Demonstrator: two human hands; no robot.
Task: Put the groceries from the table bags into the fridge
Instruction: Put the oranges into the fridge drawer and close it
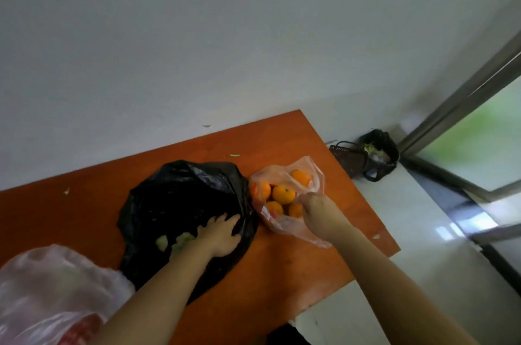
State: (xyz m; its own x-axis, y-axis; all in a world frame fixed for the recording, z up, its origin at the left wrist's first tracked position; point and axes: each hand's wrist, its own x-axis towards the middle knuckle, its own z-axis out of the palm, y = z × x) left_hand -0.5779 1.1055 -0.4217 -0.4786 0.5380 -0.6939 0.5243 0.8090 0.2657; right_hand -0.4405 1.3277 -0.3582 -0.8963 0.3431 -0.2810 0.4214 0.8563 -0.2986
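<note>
A black plastic bag [180, 203] lies open on the orange table [296, 268], with pale green produce [162, 241] showing at its near edge. My left hand [221, 234] rests flat on the black bag's right side, fingers spread. Right of it a clear orange-tinted bag [284, 220] holds several oranges [283, 194]. My right hand [320, 210] is closed on that bag's near rim. A clear bag [53, 291] with something red inside sits at the near left corner. The fridge is out of view.
A white wall runs behind the table. On the white floor to the right stand a dark basket [348, 157] and a bin lined with a black bag [379, 154]. A metal-framed glass door [465, 130] fills the right side.
</note>
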